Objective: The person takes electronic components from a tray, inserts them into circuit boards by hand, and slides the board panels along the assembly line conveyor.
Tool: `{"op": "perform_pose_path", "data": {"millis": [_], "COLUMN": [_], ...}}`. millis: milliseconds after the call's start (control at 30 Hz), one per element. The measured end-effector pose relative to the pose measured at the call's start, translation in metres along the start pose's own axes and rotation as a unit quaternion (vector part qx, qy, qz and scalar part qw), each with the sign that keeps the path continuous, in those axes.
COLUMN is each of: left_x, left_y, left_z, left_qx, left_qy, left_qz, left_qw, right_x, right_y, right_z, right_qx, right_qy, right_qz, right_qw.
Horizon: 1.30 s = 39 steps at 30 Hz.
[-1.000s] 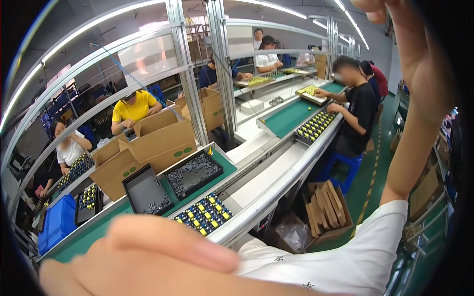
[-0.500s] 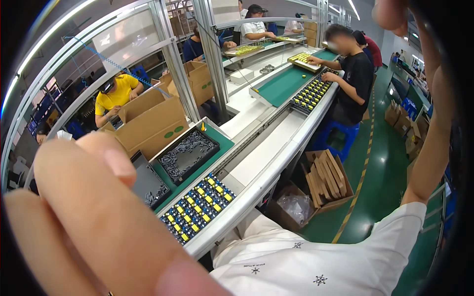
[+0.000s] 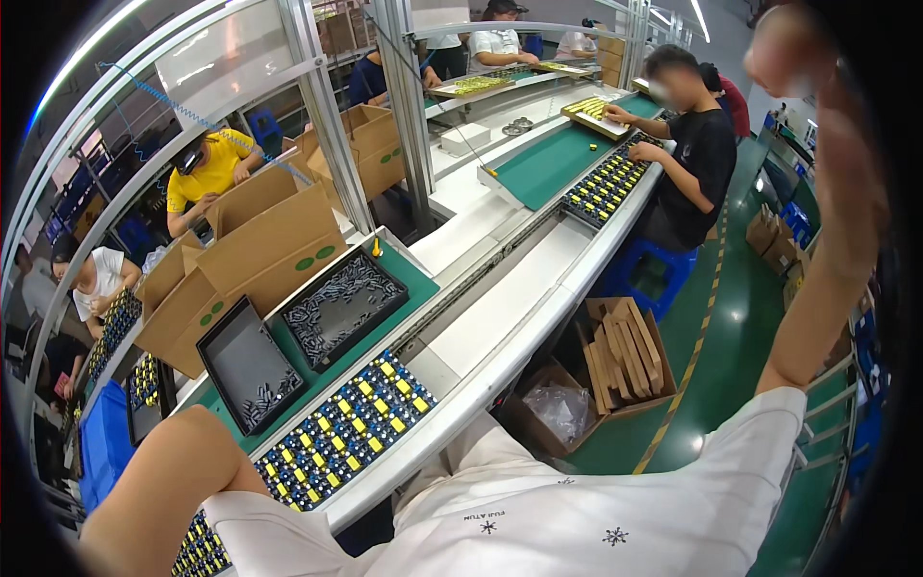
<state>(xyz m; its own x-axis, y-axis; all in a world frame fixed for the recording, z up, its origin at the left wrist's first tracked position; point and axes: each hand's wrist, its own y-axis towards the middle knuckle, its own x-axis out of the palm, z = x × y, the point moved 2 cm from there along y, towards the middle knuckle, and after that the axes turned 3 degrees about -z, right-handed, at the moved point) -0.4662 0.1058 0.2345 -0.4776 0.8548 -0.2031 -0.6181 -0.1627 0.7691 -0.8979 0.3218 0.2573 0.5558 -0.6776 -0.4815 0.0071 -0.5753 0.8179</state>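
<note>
My right arm is raised along the right side, with my right hand at the upper right, close to the camera. It is blurred and partly lost in the dark rim, so I cannot make out its fingers or anything in them. At the lower left my left arm is bent at the elbow, and the left hand is out of view. Nearest to that elbow, circuit boards with yellow blocks lie on the conveyor line. Behind them, two black trays hold small dark parts on a green mat.
Open cardboard boxes stand behind the trays. A person in black works over more boards farther along the line. A carton of cardboard sheets and a blue stool stand on the floor. A blue bin is at left.
The left hand, large before the camera earlier, has gone out of view, uncovering the trays and more boards. My right hand remains raised. The view has shifted slightly.
</note>
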Motion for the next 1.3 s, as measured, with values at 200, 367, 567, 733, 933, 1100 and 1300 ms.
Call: {"op": "perform_pose_path", "data": {"millis": [200, 367, 567, 733, 933, 1100, 1300], "left_x": [0.001, 0.004, 0.009, 0.012, 0.011, 0.011, 0.012], "left_y": [0.003, 0.012, 0.032, 0.038, 0.033, 0.026, 0.021], "left_z": [-0.026, -0.036, -0.048, -0.042, -0.033, -0.029, -0.015], "left_qx": [-0.02, -0.007, 0.011, 0.026, 0.018, 0.008, 0.011], "left_qy": [0.012, -0.002, 0.011, 0.018, 0.037, 0.045, 0.058], "left_qz": [0.03, 0.04, 0.038, 0.036, 0.05, 0.058, 0.063], "left_qw": [0.999, 0.999, 0.999, 0.999, 0.998, 0.997, 0.996], "right_x": [0.149, 0.159, 0.246, 0.242, 0.241, 0.254, 0.281], "right_y": [0.072, -0.105, -0.158, -0.157, -0.157, -0.154, -0.155], "right_z": [0.06, 0.339, 0.381, 0.37, 0.356, 0.334, 0.297], "right_qx": [0.101, 0.288, 0.454, 0.485, 0.449, 0.416, 0.335], "right_qy": [-0.07, -0.233, -0.329, -0.392, -0.417, -0.378, -0.344], "right_qz": [-0.059, -0.121, -0.086, -0.108, -0.113, -0.1, -0.075], "right_qw": [0.991, 0.921, 0.824, 0.774, 0.782, 0.821, 0.874]}}
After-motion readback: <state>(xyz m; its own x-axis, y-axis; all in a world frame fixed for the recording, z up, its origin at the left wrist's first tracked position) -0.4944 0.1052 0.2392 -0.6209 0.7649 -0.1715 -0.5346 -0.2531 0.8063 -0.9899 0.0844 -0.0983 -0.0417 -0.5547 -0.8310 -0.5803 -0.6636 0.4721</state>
